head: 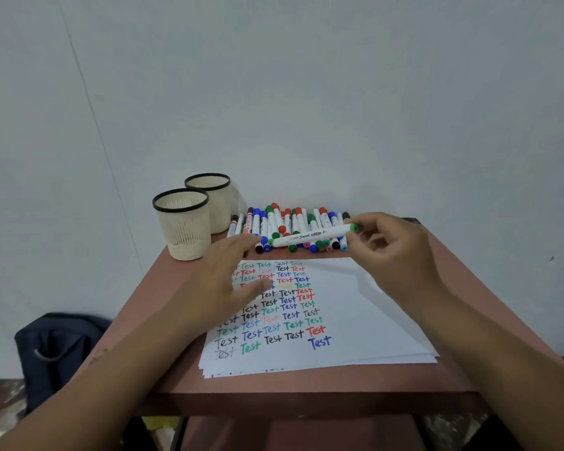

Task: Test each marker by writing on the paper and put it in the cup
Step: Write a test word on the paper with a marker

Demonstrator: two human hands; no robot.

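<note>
A: On the reddish-brown desk [450,265], the person's right hand [393,252] pinches a white-barrelled marker with green caps [313,236] near its right end, thumb and fingers [355,221] curled round it. The marker hangs almost level, just above the heap of capped markers in many colours [290,224] lying along the wall.

B: And the left hand [228,271]?

A: It holds nothing. Its fingers are stretched out and loosely spread over the upper left of the white paper stack [365,320], their tips close to the marker's left cap; whether they touch it cannot be told.

B: So which step does that look like?

A: Probably the start of one test. The marker is lifted but its cap is on, so no writing has begun. The sheet already carries rows of "Test" in black, blue, green and red, with bare space on its right half.

B: What does the next move call for?

A: Likely the left hand taking the cap and pulling it off while the right keeps the barrel steady, then turning the tip down to the bare paper. Afterwards it goes to the near cream mesh cup with a black rim [180,222], standing left of the heap, with a second like cup [210,198] behind it; no marker shows above either rim.
</note>
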